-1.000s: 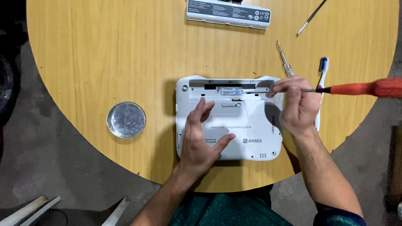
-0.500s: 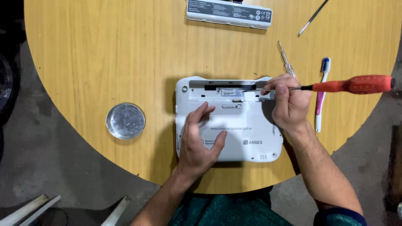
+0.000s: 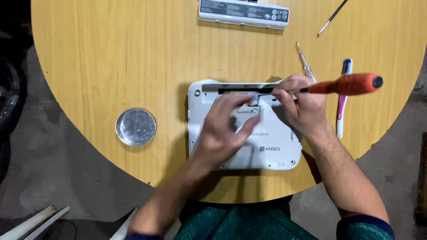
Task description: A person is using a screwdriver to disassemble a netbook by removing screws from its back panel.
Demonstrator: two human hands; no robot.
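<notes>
— So which step is the person on?

— Working at the underside of the small white laptop (image 3: 267, 146), which lies face down near the front edge of the round wooden table (image 3: 111, 66). The right hand (image 3: 302, 104) is closed around the shaft of a screwdriver with an orange handle (image 3: 347, 84), whose tip reaches into the long empty slot along the laptop's far edge. It looks like a screw or catch being worked there, though the tip itself is too small to make out.

— And the left hand (image 3: 224, 129)?

— Blurred, lying over the middle of the casing with fingers spread; it seems open and holding nothing, pressing the shell steady.

— What does the next move call for?

— Likely keeping the tip seated squarely while the casing is held from sliding. Any loosened screw would want catching; a small round metal dish (image 3: 135, 126) stands left of the laptop. The long white battery pack (image 3: 243, 12) lies at the table's far edge, well apart
</notes>
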